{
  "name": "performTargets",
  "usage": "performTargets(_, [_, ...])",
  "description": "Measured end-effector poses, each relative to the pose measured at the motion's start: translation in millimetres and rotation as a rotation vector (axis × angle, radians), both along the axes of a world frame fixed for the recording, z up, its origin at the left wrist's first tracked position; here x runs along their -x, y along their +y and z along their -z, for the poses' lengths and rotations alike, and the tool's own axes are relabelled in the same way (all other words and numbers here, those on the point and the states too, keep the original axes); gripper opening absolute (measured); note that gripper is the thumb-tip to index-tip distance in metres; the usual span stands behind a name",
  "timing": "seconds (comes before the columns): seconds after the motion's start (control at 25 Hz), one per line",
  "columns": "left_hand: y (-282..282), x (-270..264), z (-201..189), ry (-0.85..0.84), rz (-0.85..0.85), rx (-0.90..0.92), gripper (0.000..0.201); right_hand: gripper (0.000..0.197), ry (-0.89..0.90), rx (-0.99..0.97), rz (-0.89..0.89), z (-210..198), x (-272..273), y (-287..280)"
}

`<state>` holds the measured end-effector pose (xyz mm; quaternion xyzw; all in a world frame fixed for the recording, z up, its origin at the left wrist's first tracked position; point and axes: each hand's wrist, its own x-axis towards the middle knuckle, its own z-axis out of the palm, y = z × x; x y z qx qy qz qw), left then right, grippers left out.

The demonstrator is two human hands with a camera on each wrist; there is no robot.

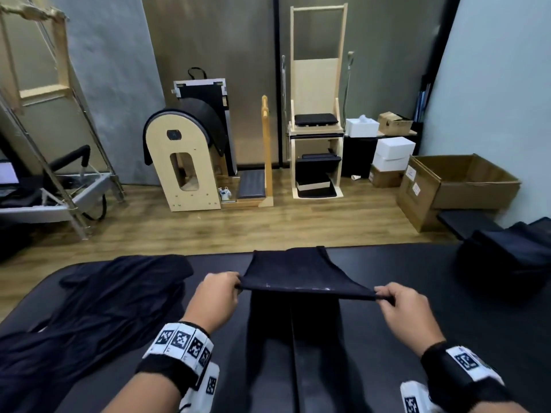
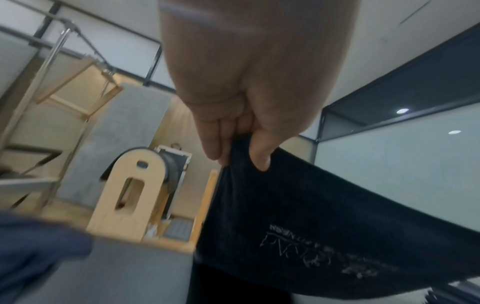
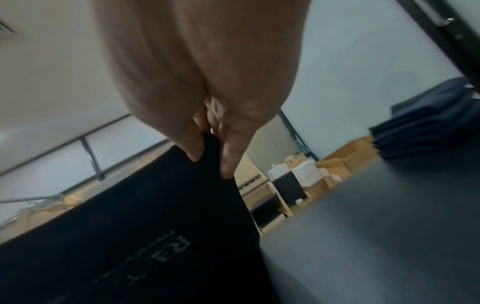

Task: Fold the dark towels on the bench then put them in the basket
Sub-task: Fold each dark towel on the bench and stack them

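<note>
A dark towel (image 1: 293,271) is stretched taut above the black bench (image 1: 417,317), its fold edge raised between my two hands. My left hand (image 1: 222,289) pinches its left corner, and my right hand (image 1: 396,299) pinches the right corner. The rest of the towel hangs down towards me. In the left wrist view the fingers (image 2: 218,142) and thumb clamp the towel (image 2: 311,226), which bears pale lettering. The right wrist view shows the same pinch (image 3: 210,150) on the towel (image 3: 155,236). Another crumpled dark towel (image 1: 98,308) lies on the bench at my left.
A stack of folded dark towels (image 1: 507,257) sits at the bench's right end. Beyond the bench are a wooden floor, a large open cardboard box (image 1: 456,186), white boxes (image 1: 390,153), a wooden barrel apparatus (image 1: 185,162) and a wooden chair frame (image 1: 316,120).
</note>
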<state>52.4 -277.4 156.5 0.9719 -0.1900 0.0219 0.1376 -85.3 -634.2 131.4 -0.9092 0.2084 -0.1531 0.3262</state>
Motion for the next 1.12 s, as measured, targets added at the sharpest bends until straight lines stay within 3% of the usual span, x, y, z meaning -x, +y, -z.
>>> performTargets(0.16, [-16.0,47.6,27.7,0.200,-0.035,-0.108,0.014,0.021,0.211,0.003,-0.090,39.6,51.9,-12.4])
performTargets(0.28, [-22.3,67.2,22.6,0.403,0.018,-0.200,0.012,0.015,0.342,0.021,-0.164,45.6,68.0,-25.1])
performTargets(0.4, [-30.5,78.6,15.3,0.596,0.125,-0.327,0.011,0.013,0.575,-0.100,-0.272,37.5,78.8,-32.4])
performTargets(0.64, [-46.9,80.6,9.7,0.638,0.181,-0.376,0.012,0.016,0.761,-0.143,-0.381,27.2,81.8,-44.9])
performTargets(0.72, [-48.3,71.5,8.5,0.628,0.150,-0.326,0.005,0.017,0.757,-0.134,-0.391,25.8,71.4,-45.7])
performTargets(0.92, [-49.5,17.6,14.2,0.484,0.044,-0.191,0.029,0.021,0.567,-0.095,-0.333,21.4,18.2,-44.4])
performTargets(1.12, [-63.4,-70.8,20.7,0.392,0.003,-0.098,0.013,0.015,0.424,-0.003,-0.305,13.9,-74.7,-47.5])
